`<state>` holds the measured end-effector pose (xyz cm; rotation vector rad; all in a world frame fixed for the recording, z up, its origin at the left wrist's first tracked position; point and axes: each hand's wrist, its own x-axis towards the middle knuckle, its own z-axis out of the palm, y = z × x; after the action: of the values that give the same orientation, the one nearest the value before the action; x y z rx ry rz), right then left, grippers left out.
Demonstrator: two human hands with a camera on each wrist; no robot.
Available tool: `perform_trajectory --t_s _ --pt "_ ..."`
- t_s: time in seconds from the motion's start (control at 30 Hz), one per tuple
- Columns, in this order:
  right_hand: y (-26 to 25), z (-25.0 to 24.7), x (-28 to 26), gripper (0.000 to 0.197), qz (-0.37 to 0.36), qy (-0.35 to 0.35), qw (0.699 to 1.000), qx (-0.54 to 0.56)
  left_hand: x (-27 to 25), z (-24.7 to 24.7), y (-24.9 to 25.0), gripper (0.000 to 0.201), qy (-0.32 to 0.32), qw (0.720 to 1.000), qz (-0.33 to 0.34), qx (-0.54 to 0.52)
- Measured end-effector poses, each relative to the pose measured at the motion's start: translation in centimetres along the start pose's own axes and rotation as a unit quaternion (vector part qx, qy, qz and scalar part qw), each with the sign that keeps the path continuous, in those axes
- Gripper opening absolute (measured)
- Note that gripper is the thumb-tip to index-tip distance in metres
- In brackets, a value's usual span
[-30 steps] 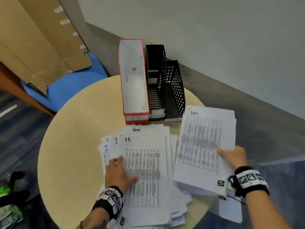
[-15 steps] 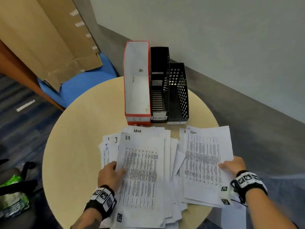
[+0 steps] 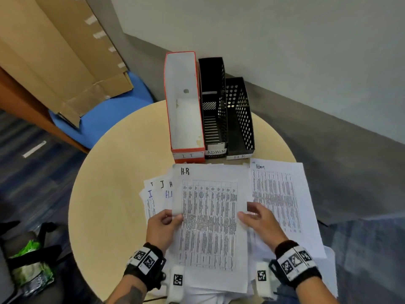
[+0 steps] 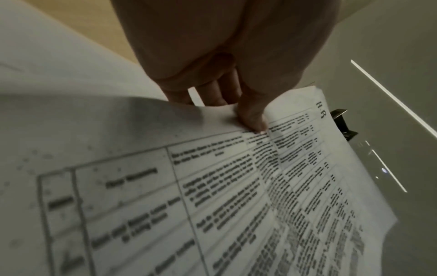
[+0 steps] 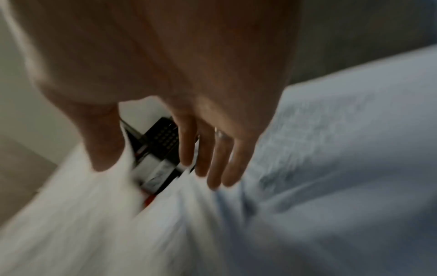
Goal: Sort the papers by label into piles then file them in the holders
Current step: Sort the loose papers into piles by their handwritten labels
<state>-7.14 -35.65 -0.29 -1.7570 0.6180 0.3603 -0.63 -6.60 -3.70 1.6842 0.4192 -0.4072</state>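
I lift a printed sheet marked H.R (image 3: 210,216) off the mixed paper pile (image 3: 157,194) on the round table (image 3: 114,183). My left hand (image 3: 173,217) pinches its left edge, thumb on top (image 4: 250,121). My right hand (image 3: 247,212) is at the sheet's right edge with its thumb on the paper and its fingers nearly straight (image 5: 212,164); that view is blurred. A sheet marked Admin (image 3: 278,194) lies flat to the right. Behind stand the red-and-white IT holder (image 3: 186,119), the black ADMIN holder (image 3: 213,106) and the black H.R holder (image 3: 240,119).
A blue chair (image 3: 109,115) with flattened cardboard (image 3: 54,62) leaning over it stands beyond the table's left side. A dark bag with green contents (image 3: 28,260) sits on the floor at lower left. The wall runs close behind the holders.
My left hand has lifted the H.R sheet off the pile toward the middle. My right hand has let go of the Admin sheet and moved left to the H.R sheet's right edge.
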Motion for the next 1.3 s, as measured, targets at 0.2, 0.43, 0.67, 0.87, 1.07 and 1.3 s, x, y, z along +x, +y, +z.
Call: perform_trajectory --t_s 0.2,0.43,0.67,0.87,1.07,1.3 --pt "0.3 3.4 -1.7 0.017 0.076 0.138 0.987 0.039 0.6 -0.1 -1.0 0.044 -0.108 0.98 0.013 0.165" --pt "4.0 0.9 -5.0 0.032 0.128 0.206 0.969 0.052 3.7 -2.9 -4.3 0.088 -0.031 0.916 0.037 0.398" --pt "5.1 3.5 -6.9 0.028 0.135 0.218 0.965 0.053 5.4 -4.7 -4.8 0.07 -0.028 0.94 0.011 0.339" --pt "4.6 4.5 -7.3 0.029 0.109 0.22 0.967 0.069 6.4 -6.4 -2.5 0.021 -0.077 0.924 -0.021 0.374" --pt "2.3 3.3 -5.3 0.042 0.093 0.143 0.979 0.107 5.2 -9.5 -2.1 0.023 0.005 0.941 0.062 0.333" --pt "3.4 1.3 -1.4 0.092 0.079 0.054 0.982 0.162 0.3 -5.3 0.0 0.039 -0.172 0.962 0.133 0.165"
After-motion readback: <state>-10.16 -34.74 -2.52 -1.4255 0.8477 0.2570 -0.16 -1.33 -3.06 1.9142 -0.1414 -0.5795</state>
